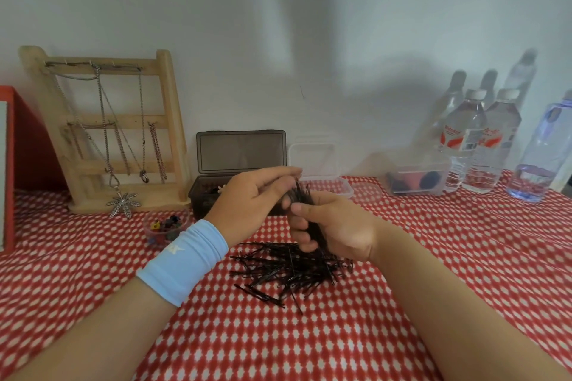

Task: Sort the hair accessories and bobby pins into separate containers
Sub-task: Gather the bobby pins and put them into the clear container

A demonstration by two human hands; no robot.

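- The red-and-white patterned tablecloth [433, 257] carries everything; the loose pile of black bobby pins [288, 269] at its middle serves as the landmark
- Behind the pile and to its left stands a dark hinged box [241, 164] with its lid up, and just right of that box sits a clear shallow container [328, 185], which looks empty or nearly so
- Further right of the pile, a clear tub [414, 181] holds dark and red hair accessories; left of the pile, a small clear cup [165, 226] holds coloured mini clips
- The right hand [334, 226], just above the pile, has its fingers curled around a gathered bundle of pins [305, 198]
- The left hand [253, 198] pinches the bundle's top, thumb pressed to fingertips
- The step in hand seems to be squaring up a handful; the next move likely calls for carrying it to a container behind the pile without shedding pins
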